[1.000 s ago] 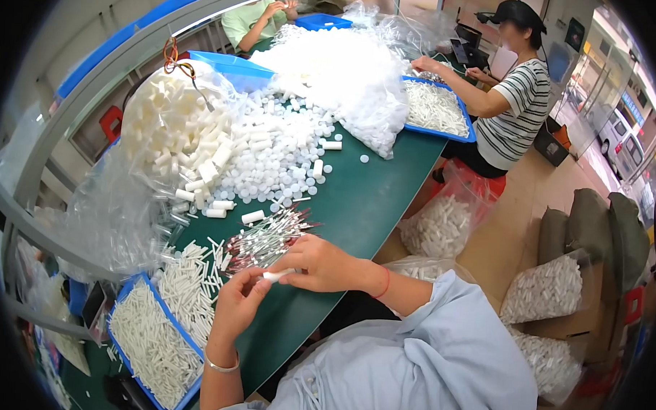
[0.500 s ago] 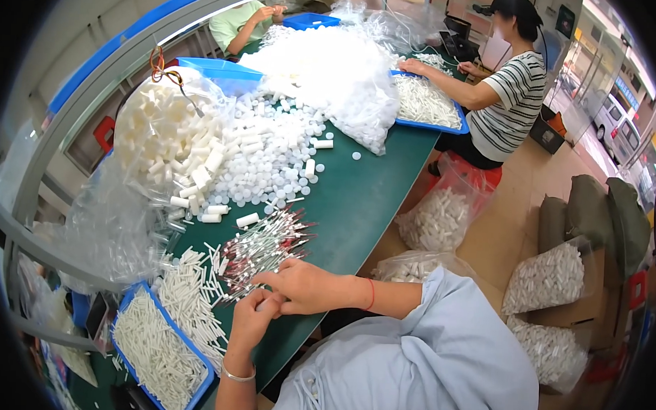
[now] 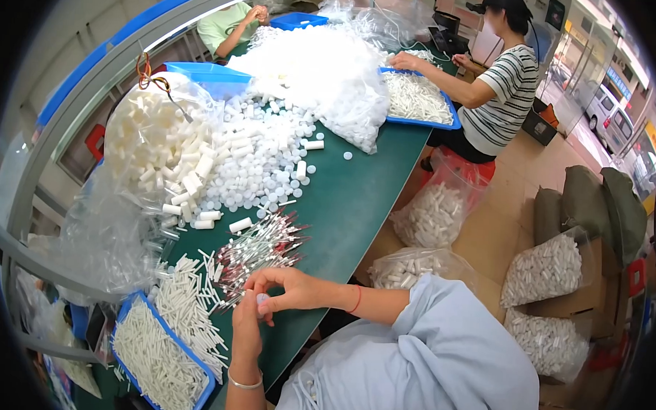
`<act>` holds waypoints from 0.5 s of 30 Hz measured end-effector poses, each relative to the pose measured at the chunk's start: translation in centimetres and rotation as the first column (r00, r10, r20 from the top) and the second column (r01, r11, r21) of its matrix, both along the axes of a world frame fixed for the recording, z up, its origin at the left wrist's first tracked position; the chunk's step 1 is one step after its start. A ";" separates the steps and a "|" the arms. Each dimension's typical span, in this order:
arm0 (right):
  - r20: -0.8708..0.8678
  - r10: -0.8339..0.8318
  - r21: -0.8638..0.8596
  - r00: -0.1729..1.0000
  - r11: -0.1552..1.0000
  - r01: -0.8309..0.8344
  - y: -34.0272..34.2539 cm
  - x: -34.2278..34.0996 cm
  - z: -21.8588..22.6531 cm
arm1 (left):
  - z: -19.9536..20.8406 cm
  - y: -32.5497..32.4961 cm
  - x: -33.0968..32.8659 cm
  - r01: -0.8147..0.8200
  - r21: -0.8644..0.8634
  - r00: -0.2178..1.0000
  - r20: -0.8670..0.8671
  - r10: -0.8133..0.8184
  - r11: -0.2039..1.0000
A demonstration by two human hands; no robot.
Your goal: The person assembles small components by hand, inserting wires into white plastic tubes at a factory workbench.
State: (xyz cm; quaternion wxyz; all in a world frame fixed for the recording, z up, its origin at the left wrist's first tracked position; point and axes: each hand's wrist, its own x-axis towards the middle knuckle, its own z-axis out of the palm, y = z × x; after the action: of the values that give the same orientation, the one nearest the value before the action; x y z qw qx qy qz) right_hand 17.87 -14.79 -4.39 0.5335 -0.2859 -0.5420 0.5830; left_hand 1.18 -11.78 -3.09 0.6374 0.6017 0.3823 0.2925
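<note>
My hands meet over the near edge of the green table. My right hand (image 3: 290,289) is closed, thumb and fingers pinched around a small whitish round cap (image 3: 262,299). My left hand (image 3: 246,328) touches it from the left with fingers pressed together; what they grip is hidden. Just beyond lies a pile of thin wired parts (image 3: 258,247) with red and pale ends. To the left are loose white sticks (image 3: 187,305), and beside them a blue tray (image 3: 207,389) full of similar sticks.
Farther off lie a heap of translucent caps (image 3: 261,148), a bag of white cylinders (image 3: 153,134) and a large bright bag (image 3: 346,97). Two co-workers sit at the far side, one in a striped shirt (image 3: 501,102). Filled bags (image 3: 432,209) stand on the floor at right.
My hands have opened up slightly around their meeting point, and the whitish cap now shows between them. The whole view has shifted a little.
</note>
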 end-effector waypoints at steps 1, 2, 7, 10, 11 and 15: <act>-0.133 0.070 -0.087 0.989 0.993 -0.082 -0.1 -0.4 0.0 | 0.1 -0.1 0.0 0.011 -0.068 1.000 0.026 -0.010 0.998; -0.236 0.133 -0.132 0.962 0.977 -0.167 0.1 -0.9 -0.7 | 0.1 -0.1 0.0 0.014 -0.069 1.000 0.026 -0.012 0.998; -0.297 0.234 -0.193 0.926 0.935 -0.298 -0.1 -1.2 -0.7 | -0.4 0.1 -1.2 0.095 -0.129 0.995 0.024 -0.093 0.987; -0.306 0.220 -0.188 0.926 0.940 -0.286 -0.6 -1.5 -0.5 | 0.5 -0.5 -0.8 0.069 -0.109 0.997 -0.030 -0.073 0.992; -0.305 0.204 -0.183 0.930 0.946 -0.267 -0.6 -1.5 -0.5 | 0.6 -0.5 -0.8 0.071 -0.111 0.997 -0.030 -0.075 0.991; -0.309 0.211 -0.197 0.927 0.940 -0.279 -0.5 -1.5 -0.6 | 0.6 -0.6 -1.0 0.089 -0.112 0.996 -0.001 -0.089 0.990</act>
State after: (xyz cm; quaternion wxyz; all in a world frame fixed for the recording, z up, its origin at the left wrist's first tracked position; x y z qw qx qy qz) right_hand 16.33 -15.28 -4.96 0.4898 -0.1907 -0.4180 0.7409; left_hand 0.21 -12.37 -2.50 0.6814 0.5823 0.3728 0.2400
